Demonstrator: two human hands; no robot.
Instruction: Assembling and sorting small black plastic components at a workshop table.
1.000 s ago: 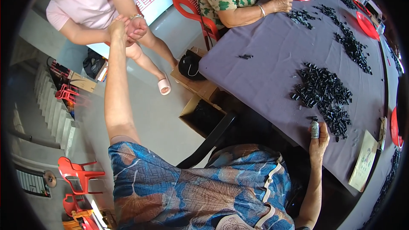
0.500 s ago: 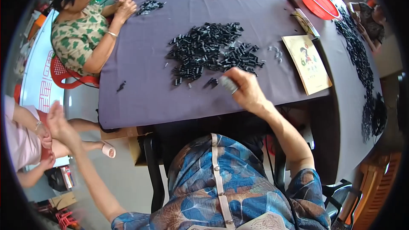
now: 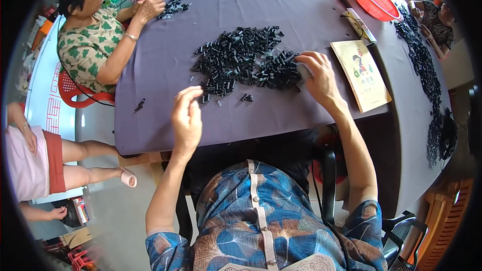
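A broad heap of small black cylindrical pieces (image 3: 231,62) lies on the cloth-covered table in front of me. My left hand (image 3: 187,119) is at the heap's near left edge, fingers apart and slightly bent, with nothing visible in it. At the heap's right side, my right hand (image 3: 321,78) is closed on a small grey wad (image 3: 304,72), its kind not clear. That wad is against the black pieces. A few loose pieces (image 3: 247,98) lie nearer to me, between my hands.
A booklet (image 3: 360,75) lies right of my right hand, near a power strip (image 3: 360,26). A red basket (image 3: 376,0) stands far right. At the left, a co-worker (image 3: 95,40) sits at the table, and a person in pink (image 3: 32,158) stands by it.
My left hand has swung from beyond the table's left edge to the heap. My right hand has moved right and away from me with the grey wad. The person in pink has lowered their hands.
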